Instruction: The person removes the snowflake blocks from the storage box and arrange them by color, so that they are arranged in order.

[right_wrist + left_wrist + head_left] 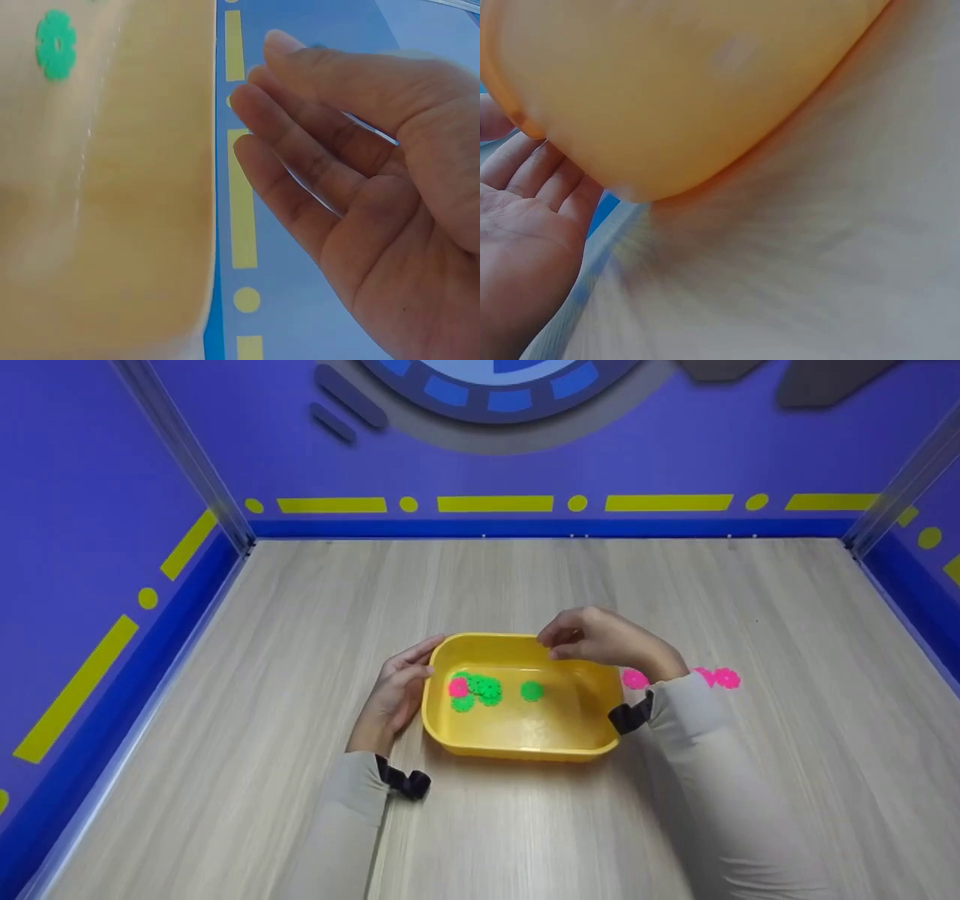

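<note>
Held: left rim of a yellow oblong plastic tub point(562, 731), between thumb and fingers of my left hand point(396, 690), fingers laid along the outer wall. Right hand point(604, 639) hung above the far rim, thumb and fingers loosely bent, a narrow gap at the tips. Nearest me, pale beige sleeves point(337, 825) and black wrist straps point(411, 784); then the pale wood-grain tabletop point(540, 840), tub at its middle. On the tub floor, a lone green notched disc point(532, 691); left of it, overlapping green notched discs point(490, 690), one bright pink disc point(457, 687) among them. Right of the tub, pink scalloped discs point(727, 679) lay on the tabletop. Farthest off stood a blue wall point(487, 476) with yellow bars and dots.
</note>
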A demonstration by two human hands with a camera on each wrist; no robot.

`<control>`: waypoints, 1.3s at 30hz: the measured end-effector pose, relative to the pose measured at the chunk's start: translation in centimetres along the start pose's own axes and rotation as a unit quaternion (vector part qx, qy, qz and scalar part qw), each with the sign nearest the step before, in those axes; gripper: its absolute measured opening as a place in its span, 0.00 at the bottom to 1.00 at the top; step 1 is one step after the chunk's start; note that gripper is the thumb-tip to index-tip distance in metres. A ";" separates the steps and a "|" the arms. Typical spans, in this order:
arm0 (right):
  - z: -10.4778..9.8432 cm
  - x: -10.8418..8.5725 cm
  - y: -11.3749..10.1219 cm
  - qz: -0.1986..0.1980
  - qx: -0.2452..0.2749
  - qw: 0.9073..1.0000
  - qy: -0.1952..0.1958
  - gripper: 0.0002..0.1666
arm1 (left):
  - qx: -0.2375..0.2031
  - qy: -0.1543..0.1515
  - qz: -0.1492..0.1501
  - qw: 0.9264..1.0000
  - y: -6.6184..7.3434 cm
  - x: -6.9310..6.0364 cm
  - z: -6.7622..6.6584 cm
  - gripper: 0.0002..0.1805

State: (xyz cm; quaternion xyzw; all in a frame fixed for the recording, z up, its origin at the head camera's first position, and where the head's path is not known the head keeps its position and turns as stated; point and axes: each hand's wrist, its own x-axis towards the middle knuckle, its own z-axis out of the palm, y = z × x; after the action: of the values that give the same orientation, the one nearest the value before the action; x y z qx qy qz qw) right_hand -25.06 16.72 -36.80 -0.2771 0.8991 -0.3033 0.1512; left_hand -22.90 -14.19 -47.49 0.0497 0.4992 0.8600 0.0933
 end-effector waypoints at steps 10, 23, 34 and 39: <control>1.5 1.8 -0.7 -0.036 0.014 0.999 -0.021 0.16 | 0.003 0.000 -0.004 1.000 0.1 0.0 0.0 0.32; 3.3 4.0 -1.3 -0.071 0.022 0.996 -0.045 0.17 | 0.019 -0.001 -0.006 1.000 0.1 0.0 -0.1 0.32; 5.0 5.6 -2.2 -0.049 0.029 0.995 -0.079 0.19 | 0.012 0.002 -0.003 1.000 0.0 0.0 -0.1 0.33; 5.5 6.1 -2.3 -0.039 0.032 0.995 -0.092 0.19 | 0.011 -0.001 -0.008 1.000 0.1 0.0 -0.1 0.33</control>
State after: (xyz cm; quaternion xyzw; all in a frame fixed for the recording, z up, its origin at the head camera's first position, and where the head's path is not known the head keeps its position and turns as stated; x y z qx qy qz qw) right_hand -26.54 9.04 -40.23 -0.3333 0.8600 -0.3105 0.2299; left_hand -22.96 -14.33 -47.48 0.0481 0.5089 0.8537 0.0998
